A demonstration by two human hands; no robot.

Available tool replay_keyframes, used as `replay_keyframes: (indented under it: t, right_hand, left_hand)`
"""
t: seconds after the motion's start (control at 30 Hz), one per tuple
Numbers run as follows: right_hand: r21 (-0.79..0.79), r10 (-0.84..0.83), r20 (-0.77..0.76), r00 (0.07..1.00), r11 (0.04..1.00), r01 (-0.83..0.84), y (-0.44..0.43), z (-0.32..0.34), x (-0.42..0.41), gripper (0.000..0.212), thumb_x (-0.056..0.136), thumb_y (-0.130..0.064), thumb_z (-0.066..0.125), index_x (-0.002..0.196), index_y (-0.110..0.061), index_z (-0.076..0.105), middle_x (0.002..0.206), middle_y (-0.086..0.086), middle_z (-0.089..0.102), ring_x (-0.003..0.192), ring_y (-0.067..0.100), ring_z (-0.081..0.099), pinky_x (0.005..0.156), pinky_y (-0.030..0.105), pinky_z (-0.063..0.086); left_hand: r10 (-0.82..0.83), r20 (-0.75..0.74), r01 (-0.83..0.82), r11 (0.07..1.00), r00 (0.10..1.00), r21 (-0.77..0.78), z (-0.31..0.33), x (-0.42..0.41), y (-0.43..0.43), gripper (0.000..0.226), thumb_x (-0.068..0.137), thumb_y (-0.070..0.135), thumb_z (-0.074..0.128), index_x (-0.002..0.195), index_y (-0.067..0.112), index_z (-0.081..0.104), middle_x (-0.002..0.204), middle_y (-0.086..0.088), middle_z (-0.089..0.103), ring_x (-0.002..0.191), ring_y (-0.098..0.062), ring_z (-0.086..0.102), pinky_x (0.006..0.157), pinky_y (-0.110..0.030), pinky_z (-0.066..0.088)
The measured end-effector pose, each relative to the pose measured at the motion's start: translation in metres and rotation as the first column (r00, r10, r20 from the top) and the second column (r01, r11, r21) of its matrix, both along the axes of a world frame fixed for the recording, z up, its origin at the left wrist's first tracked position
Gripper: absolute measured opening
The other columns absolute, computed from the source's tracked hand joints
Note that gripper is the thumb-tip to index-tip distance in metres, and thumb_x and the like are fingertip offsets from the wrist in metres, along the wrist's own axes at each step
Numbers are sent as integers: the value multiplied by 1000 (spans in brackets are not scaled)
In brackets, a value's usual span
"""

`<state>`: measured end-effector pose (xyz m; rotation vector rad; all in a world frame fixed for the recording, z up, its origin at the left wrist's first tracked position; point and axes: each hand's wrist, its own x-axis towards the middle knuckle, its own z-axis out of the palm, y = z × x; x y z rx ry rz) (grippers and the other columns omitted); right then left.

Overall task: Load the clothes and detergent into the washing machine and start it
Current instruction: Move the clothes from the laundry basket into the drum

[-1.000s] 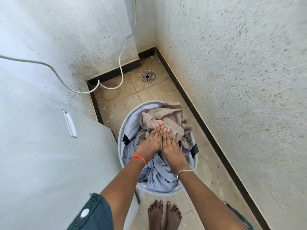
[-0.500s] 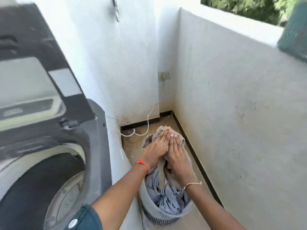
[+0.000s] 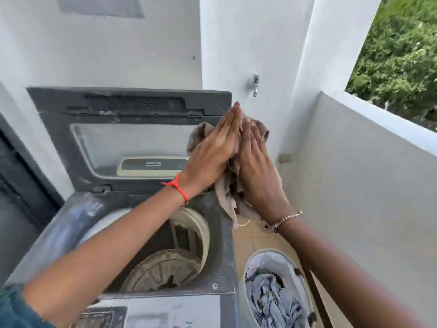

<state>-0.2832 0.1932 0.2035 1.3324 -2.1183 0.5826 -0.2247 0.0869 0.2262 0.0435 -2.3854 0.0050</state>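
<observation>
A beige garment point(image 3: 228, 192) hangs pressed between my two flat palms, raised above the right rim of the washing machine. My left hand point(image 3: 212, 147) and my right hand point(image 3: 257, 166) have straight fingers on either side of the cloth. The grey top-loading washing machine point(image 3: 222, 245) stands with its lid point(image 3: 132, 143) raised, and its drum point(image 3: 160, 273) shows no clothes. A white laundry basket point(image 3: 260, 259) on the floor at the right holds blue-grey clothes point(image 3: 272, 299).
A low white parapet wall point(image 3: 354, 174) closes the right side, with greenery beyond. A metal tap point(image 3: 255, 85) sticks from the back wall. The tiled floor strip point(image 3: 248, 237) between machine and wall is narrow. A dark door frame point(image 3: 14, 185) is at the left.
My hands have lifted the beige garment out of the basket, up and left toward the machine. The view has swung up from the floor to the machine's raised lid.
</observation>
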Motion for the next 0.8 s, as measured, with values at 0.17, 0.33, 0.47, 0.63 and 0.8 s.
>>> replay_keyframes:
  t: [0.17, 0.33, 0.47, 0.63, 0.8]
  right_hand:
    - [-239, 148, 17, 989, 961, -140, -69, 42, 73, 59, 87, -9, 36, 137, 15, 18, 144, 32, 28, 136, 39, 27, 112, 46, 28]
    - [-199, 216, 18, 976, 958, -208, -125, 1, 122, 66, 83, 5, 53, 137, 13, 15, 144, 31, 30, 135, 38, 31, 110, 47, 29]
    - [10, 184, 31, 982, 983, -184, -155, -84, 138, 55, 83, -5, 34, 134, 11, 24, 138, 29, 41, 129, 37, 41, 111, 40, 25]
    - [388, 117, 152, 981, 906, -168, -188, -196, 130, 53, 77, -5, 30, 126, 10, 41, 128, 24, 54, 119, 33, 54, 111, 38, 3]
    - [592, 12, 381, 925, 765, -254, -217, -284, 118, 54, 83, -4, 24, 135, 8, 35, 146, 18, 30, 133, 29, 39, 111, 36, 32]
  left_hand:
    - [116, -137, -127, 989, 984, -75, 47, 78, -55, 79, 70, -20, 48, 142, -10, 16, 151, -25, 19, 140, -28, 23, 112, -24, 11]
    - [194, -78, -198, 979, 978, -48, -1, 135, -107, 65, 81, -5, 25, 142, -11, 7, 152, -26, 12, 142, -29, 15, 115, -36, 21]
    - [263, 79, -264, 965, 962, -1, -95, 152, -137, 65, 85, -7, 42, 143, -9, 11, 152, -26, 13, 141, -32, 17, 115, -41, 22]
    - [298, 463, -368, 927, 835, 68, -204, 161, -165, 51, 97, 21, 19, 146, 5, 21, 155, -8, 18, 143, -20, 19, 117, -40, 11]
    - [257, 672, -385, 922, 695, 45, -289, 138, -195, 59, 83, 3, 19, 141, -6, 24, 151, -21, 18, 141, -24, 22, 115, -30, 21]
